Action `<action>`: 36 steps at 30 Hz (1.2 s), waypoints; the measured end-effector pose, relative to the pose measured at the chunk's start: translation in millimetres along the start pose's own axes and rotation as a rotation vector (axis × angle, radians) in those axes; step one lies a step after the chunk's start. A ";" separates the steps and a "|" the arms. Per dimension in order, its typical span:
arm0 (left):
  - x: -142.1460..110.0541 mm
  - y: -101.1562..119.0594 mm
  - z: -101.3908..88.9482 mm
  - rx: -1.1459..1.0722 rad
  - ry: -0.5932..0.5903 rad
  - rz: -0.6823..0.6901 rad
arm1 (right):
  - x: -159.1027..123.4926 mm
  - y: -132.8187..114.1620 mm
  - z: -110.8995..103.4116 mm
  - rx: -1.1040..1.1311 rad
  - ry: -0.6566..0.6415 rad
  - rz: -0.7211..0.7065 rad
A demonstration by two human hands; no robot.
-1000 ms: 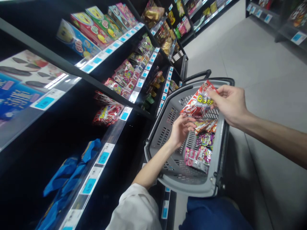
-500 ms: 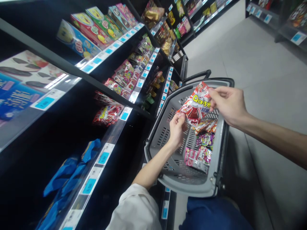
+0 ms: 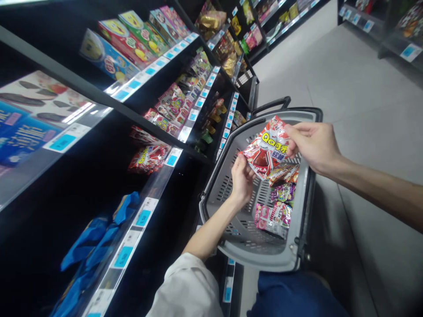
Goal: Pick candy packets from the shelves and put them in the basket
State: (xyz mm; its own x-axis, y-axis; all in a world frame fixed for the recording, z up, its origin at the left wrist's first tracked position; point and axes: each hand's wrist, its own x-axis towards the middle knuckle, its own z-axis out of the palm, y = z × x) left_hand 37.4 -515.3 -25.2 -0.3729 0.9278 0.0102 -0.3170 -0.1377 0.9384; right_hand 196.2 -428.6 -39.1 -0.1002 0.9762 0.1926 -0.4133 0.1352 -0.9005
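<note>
A red and white bag of cola gummies (image 3: 264, 149) is stretched between my two hands, its printed front facing up. My left hand (image 3: 243, 178) pinches its lower left corner. The upper right corner is gripped by my right hand (image 3: 312, 143), thumb on top. Beneath the bag stands a grey shopping basket (image 3: 211, 198) with slotted walls. Along its right side lie an orange candy bag (image 3: 283, 174), a purple candy bag (image 3: 283, 193) and a pink candy bag (image 3: 271, 220). The held bag hides part of the basket floor.
On the left, dark shelves carry candy boxes (image 3: 132, 42), red gummy bags (image 3: 148, 158) and blue packets (image 3: 99, 237). Price labels (image 3: 142, 211) line the shelf edges. The basket's handle (image 3: 271, 105) sticks out at the far end. Grey floor (image 3: 350, 97) lies to the right.
The bag of cola gummies has shifted slightly left and down and now lies flatter, with more of its print showing. Both hands keep their hold; the left has moved slightly left.
</note>
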 end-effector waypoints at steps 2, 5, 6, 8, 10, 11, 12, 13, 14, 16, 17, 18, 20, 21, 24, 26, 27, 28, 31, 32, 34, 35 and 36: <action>0.2 0.8 -0.3 0.004 0.003 -0.024 | 0.0 0.2 -0.3 0.002 -0.006 0.001; 0.9 1.6 -1.0 0.017 0.013 -0.049 | 0.3 1.2 -1.0 -0.002 -0.017 -0.010; 1.3 1.6 -1.3 0.021 0.019 -0.055 | 0.4 1.4 -1.1 -0.006 -0.018 -0.015; 2.1 1.5 -2.1 0.025 0.033 -0.067 | 0.5 1.5 -1.2 -0.016 -0.021 -0.021; 2.9 1.2 -3.1 0.014 0.041 -0.080 | 0.6 1.4 -1.1 -0.028 -0.022 -0.020; 3.3 1.0 -3.5 0.003 0.041 -0.087 | 0.7 1.5 -1.1 -0.034 -0.024 -0.017; 3.6 0.9 -3.9 -0.010 0.039 -0.093 | 0.9 1.6 -1.2 -0.039 -0.025 -0.014; 3.8 0.8 -4.2 -0.022 0.035 -0.098 | 1.1 2.0 -1.3 -0.042 -0.026 -0.013; 3.9 0.8 -4.4 -0.032 0.032 -0.104 | 1.3 2.5 -1.6 -0.044 -0.027 -0.013; 3.8 1.1 -4.7 -0.044 0.032 -0.109 | 1.8 3.8 -2.1 -0.045 -0.033 -0.020; 3.7 1.3 -4.7 -0.048 0.032 -0.113 | 2.0 4.4 -2.3 -0.044 -0.036 -0.024; 3.6 1.5 -4.8 -0.053 0.031 -0.120 | 2.1 4.9 -2.4 -0.044 -0.038 -0.026; 3.7 1.8 -5.0 -0.065 0.028 -0.138 | 2.0 5.2 -2.5 -0.045 -0.040 -0.026; 3.9 1.8 -5.2 -0.073 0.027 -0.149 | 2.0 5.3 -2.4 -0.045 -0.040 -0.025; 4.7 1.7 -6.0 -0.096 0.028 -0.175 | 2.0 5.6 -2.6 -0.049 -0.041 -0.026; 5.0 1.6 -6.2 -0.107 0.021 -0.176 | 2.1 6.0 -2.9 -0.051 -0.043 -0.027; 5.0 1.6 -6.0 -0.107 0.018 -0.170 | 2.1 6.0 -3.0 -0.050 -0.044 -0.027; 4.8 1.6 -5.8 -0.102 0.015 -0.160 | 2.1 5.7 -2.9 -0.050 -0.044 -0.026; 3.6 1.5 -4.3 -0.063 0.022 -0.113 | 2.0 3.4 -1.7 -0.038 -0.037 -0.013; 3.0 1.4 -3.8 -0.044 0.027 -0.097 | 2.2 2.3 -1.1 -0.022 -0.035 0.000; 2.0 1.1 -3.2 0.002 0.032 -0.063 | 3.4 0.1 -0.2 0.022 -0.038 0.035; 1.6 1.0 -3.1 0.028 0.031 -0.050 | 4.3 -0.8 0.0 0.046 -0.045 0.050; 1.5 1.1 -3.2 0.052 0.026 -0.042 | 5.3 -1.6 0.0 0.064 -0.054 0.062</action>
State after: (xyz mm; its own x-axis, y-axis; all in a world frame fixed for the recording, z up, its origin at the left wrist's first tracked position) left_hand 33.7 -515.2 -25.3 -0.3835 0.9228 -0.0377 -0.2869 -0.0802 0.9546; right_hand 196.4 -423.7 -36.7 -0.1746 0.9716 0.1598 -0.4620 0.0625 -0.8847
